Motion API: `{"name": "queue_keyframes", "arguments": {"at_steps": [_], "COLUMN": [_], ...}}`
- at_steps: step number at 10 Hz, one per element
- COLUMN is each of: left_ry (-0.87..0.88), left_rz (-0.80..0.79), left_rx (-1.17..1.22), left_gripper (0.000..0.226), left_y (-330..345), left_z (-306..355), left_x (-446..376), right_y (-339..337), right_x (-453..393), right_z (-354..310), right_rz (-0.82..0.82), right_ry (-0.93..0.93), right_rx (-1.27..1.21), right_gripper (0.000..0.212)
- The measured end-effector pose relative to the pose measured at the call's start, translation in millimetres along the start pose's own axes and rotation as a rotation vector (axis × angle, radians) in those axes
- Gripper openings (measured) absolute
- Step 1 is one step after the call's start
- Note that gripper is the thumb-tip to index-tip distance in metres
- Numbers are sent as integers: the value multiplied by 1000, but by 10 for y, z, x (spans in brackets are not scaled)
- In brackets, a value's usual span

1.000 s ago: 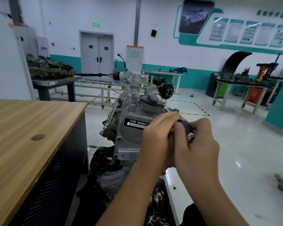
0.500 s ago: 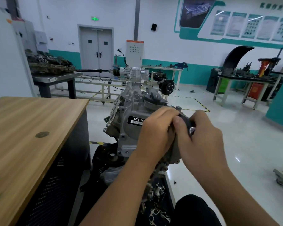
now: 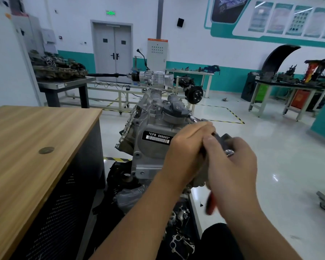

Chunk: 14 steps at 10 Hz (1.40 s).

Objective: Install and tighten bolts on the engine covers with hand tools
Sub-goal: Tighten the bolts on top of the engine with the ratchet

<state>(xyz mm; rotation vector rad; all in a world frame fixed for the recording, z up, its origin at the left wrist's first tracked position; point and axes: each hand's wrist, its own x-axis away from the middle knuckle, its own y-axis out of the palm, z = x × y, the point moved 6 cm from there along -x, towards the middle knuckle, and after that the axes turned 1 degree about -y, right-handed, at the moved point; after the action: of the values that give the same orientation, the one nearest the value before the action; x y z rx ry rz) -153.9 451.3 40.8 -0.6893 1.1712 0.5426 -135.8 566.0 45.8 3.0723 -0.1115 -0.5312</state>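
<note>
A silver engine with a black label stands on a stand in front of me. Both hands meet at its right side over a ratchet tool with a dark head and a red-black handle hanging down below. My left hand grips the tool's front part, where a thin metal extension runs to the engine cover. My right hand curls round the dark head, thumb on top. The bolt itself is hidden.
A wooden-topped cabinet stands close on the left. Loose metal parts lie below the engine. Workbenches and a gearbox rig stand farther back across the glossy floor.
The view has tilted slightly, so the engine and hands sit a little lower and nearer. Both hands stay on the tool; the red handle now shows blurred below my right hand.
</note>
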Motion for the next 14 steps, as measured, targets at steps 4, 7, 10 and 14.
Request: {"name": "queue_keyframes", "arguments": {"at_steps": [4,7,10,14], "left_ry": [-109,-232,-605,-394], "left_rz": [80,204,381,10], "left_rx": [-5,-147,-125,-494], "left_gripper": [28,9,10,53], "left_y": [-81,-786,-1566,-946], "left_z": [-200,-266,-561,-96], "left_x": [177,376,815,449], "right_y": [122,126,262,-15], "right_x": [90,41,102,1], "right_z": [340,-129,391,-102], "right_rz": [112,-31,128,3], "right_ry": [182,-618,608,-642], "right_rx": [-588,891,-895,727], "right_gripper": [10,24,7,19]}}
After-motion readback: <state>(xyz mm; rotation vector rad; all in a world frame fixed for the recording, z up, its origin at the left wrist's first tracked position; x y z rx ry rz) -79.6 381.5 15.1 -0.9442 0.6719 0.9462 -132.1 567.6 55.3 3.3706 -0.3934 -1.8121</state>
